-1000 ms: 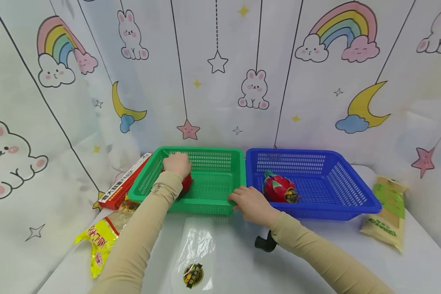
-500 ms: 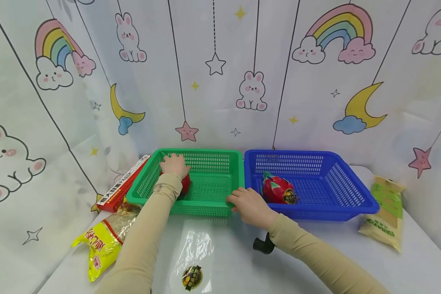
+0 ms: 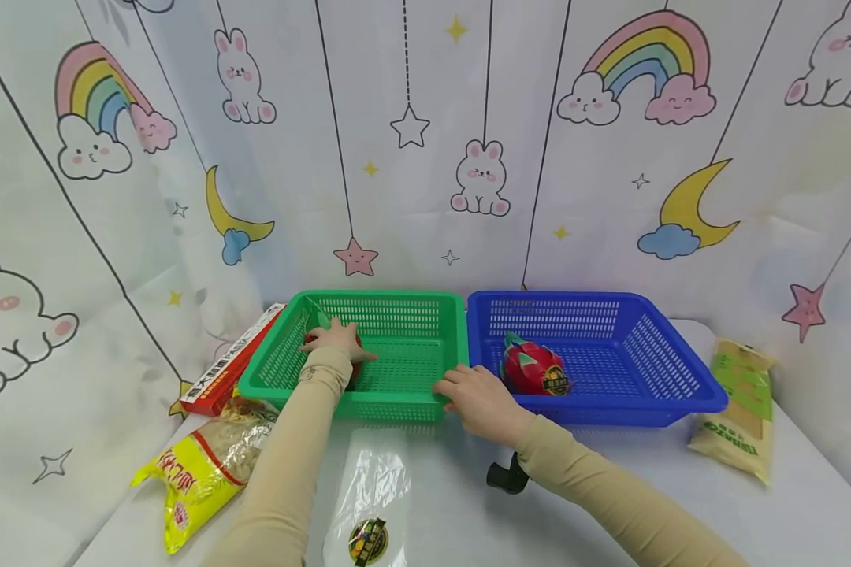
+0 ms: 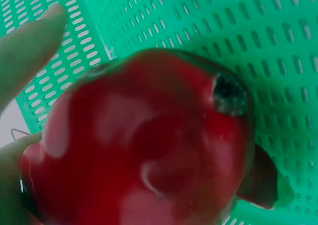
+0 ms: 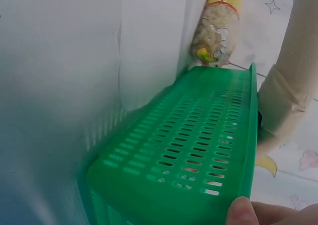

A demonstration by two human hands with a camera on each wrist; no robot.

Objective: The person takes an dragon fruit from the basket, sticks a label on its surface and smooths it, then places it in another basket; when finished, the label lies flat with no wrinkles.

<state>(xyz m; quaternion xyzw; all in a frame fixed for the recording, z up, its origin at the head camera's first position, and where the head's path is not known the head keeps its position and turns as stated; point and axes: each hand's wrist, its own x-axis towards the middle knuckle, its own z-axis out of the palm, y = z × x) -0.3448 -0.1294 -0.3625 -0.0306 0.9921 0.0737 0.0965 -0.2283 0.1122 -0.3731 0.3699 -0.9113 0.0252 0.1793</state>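
A red dragon fruit (image 4: 144, 140) lies inside the left end of the green basket (image 3: 390, 409), partly hidden in the head view. Over it is my left hand (image 3: 336, 340), its fingers spread. The left wrist view shows the thumb (image 4: 35, 46) away from the fruit and another finger by its side. My right hand (image 3: 481, 402) grips the front right corner of the green basket's rim, with one fingertip (image 5: 242, 211) on the outside. A second dragon fruit (image 3: 532, 368), with green scales and a dark round sticker, sits in the blue basket (image 3: 670, 354).
Left of the green basket lie a red pasta box (image 3: 235, 364) and a yellow bag (image 3: 202, 472). A flat clear plastic sleeve (image 3: 372, 480) with a round sticker lies in front. A green and beige bag (image 3: 741, 409) rests right of the blue basket. A patterned curtain (image 3: 425, 220) hangs behind.
The left hand's fingers have opened and spread over the dragon fruit, and green leaf tips now show behind it. My right hand stays on the rim. The view has shifted slightly.
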